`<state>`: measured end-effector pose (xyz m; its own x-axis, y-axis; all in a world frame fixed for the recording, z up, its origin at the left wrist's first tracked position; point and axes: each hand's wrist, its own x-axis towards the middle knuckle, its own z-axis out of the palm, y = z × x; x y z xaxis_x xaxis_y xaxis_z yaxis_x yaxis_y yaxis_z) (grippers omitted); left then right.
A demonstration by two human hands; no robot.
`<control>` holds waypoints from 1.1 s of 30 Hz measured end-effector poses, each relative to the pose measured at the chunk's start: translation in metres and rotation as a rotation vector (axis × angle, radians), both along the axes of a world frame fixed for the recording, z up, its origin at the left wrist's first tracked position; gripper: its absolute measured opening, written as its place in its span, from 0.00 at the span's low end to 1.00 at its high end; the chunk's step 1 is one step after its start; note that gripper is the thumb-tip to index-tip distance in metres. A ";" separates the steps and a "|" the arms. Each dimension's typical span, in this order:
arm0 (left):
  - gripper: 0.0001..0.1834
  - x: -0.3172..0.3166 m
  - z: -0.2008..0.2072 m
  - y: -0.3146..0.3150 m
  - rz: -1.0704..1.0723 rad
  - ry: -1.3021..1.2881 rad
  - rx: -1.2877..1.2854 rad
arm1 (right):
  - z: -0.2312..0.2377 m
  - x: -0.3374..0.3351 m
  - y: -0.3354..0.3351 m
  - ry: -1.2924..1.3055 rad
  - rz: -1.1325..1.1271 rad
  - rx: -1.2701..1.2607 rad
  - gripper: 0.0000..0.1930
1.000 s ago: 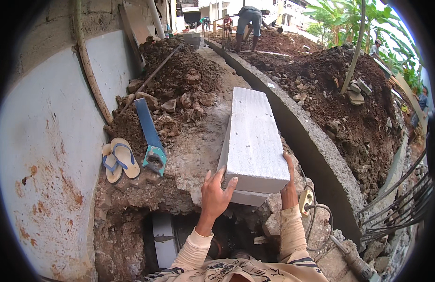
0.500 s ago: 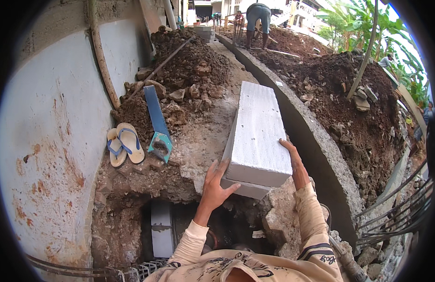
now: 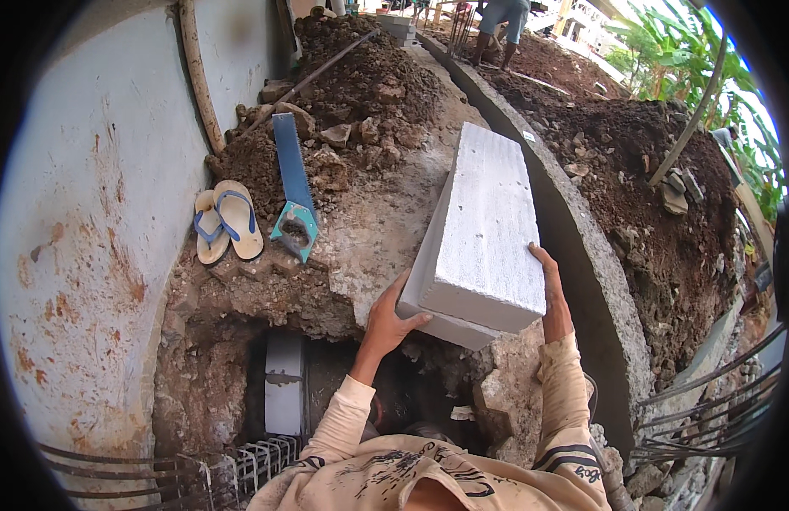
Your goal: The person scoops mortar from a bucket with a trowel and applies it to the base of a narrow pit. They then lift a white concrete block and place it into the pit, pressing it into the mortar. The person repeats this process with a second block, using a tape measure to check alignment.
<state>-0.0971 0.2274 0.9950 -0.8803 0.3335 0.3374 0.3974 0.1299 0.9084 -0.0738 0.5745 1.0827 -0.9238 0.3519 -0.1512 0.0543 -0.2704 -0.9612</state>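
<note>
Two pale, lightweight-looking building blocks lie one on the other on the rough ledge in front of me. The upper block (image 3: 488, 226) is long, white and finely pitted, and sits slightly askew on the lower block (image 3: 459, 330), which shows along its left and front sides. My left hand (image 3: 387, 324) curls round the near left corner of the lower block, thumb against its front face. Against the upper block's right side, near its front end, my right hand (image 3: 553, 294) is pressed with bent fingers. Some fingertips of my left hand are hidden.
Below the ledge is a dark pit with upright pale blocks (image 3: 284, 387) in it. A handsaw (image 3: 294, 183) and flip-flops (image 3: 226, 223) lie left, beside a white wall (image 3: 79, 255). A concrete-edged trench (image 3: 573, 255) runs right. Rebar (image 3: 709, 392) juts out. A person (image 3: 501, 25) stands far off.
The view has tipped downward, so the saw and flip-flops sit higher in it. My left fingers have slid lower on the blocks' left side. The right hand keeps its place on the upper block.
</note>
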 end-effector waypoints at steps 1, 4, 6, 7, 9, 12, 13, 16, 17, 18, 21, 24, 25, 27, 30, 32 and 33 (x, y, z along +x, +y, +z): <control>0.54 0.001 0.002 -0.002 -0.007 0.016 -0.005 | 0.003 0.001 -0.003 0.009 0.011 -0.007 0.35; 0.55 -0.002 0.028 -0.003 -0.074 0.078 0.043 | 0.009 0.000 -0.005 0.096 0.080 -0.060 0.36; 0.57 -0.027 0.055 0.005 -0.174 0.064 0.131 | 0.010 -0.009 0.003 0.077 0.110 -0.141 0.40; 0.58 -0.046 0.073 0.013 -0.239 0.031 0.195 | 0.001 -0.020 0.023 0.072 0.086 -0.094 0.41; 0.54 -0.094 0.105 0.035 -0.357 -0.133 0.346 | -0.030 -0.053 0.072 0.071 0.024 0.008 0.43; 0.51 -0.154 0.122 0.071 -0.324 -0.355 0.319 | -0.045 -0.090 0.077 0.149 -0.007 0.140 0.44; 0.50 -0.166 0.116 0.097 -0.354 -0.362 0.315 | -0.055 -0.099 0.093 0.216 -0.037 -0.019 0.35; 0.48 -0.224 0.081 0.146 -0.439 -0.397 0.357 | -0.046 -0.131 0.083 0.306 -0.015 -0.058 0.37; 0.47 -0.249 0.070 0.147 -0.501 -0.433 0.419 | -0.037 -0.141 0.066 0.301 -0.026 -0.069 0.39; 0.45 -0.267 0.062 0.137 -0.547 -0.482 0.468 | -0.034 -0.152 0.040 0.283 -0.027 -0.099 0.40; 0.36 -0.223 0.089 0.177 -0.492 -0.726 0.495 | -0.021 -0.121 0.049 0.237 -0.113 -0.071 0.40; 0.31 -0.210 0.102 0.164 -0.463 -0.829 0.488 | 0.007 -0.082 0.005 0.197 -0.148 -0.113 0.39; 0.30 -0.203 0.105 0.171 -0.492 -0.836 0.498 | 0.009 -0.073 0.012 0.200 -0.162 -0.088 0.39; 0.30 -0.207 0.097 0.161 -0.497 -0.748 0.517 | 0.020 -0.091 0.016 0.260 -0.109 -0.054 0.37; 0.29 -0.191 0.095 0.145 -0.468 -0.749 0.530 | 0.026 -0.065 0.003 0.351 -0.050 0.184 0.35; 0.28 -0.181 0.101 0.116 -0.614 -0.782 0.600 | 0.036 -0.042 -0.030 0.413 -0.005 0.383 0.35; 0.29 -0.170 0.110 0.105 -0.659 -0.787 0.617 | 0.044 -0.030 -0.040 0.418 0.014 0.424 0.34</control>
<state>-0.2676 0.3325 1.1045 -0.6375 0.7692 0.0445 -0.4691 -0.4332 0.7696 -0.1038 0.5343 1.1263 -0.8797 0.2892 0.3776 -0.3513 0.1401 -0.9257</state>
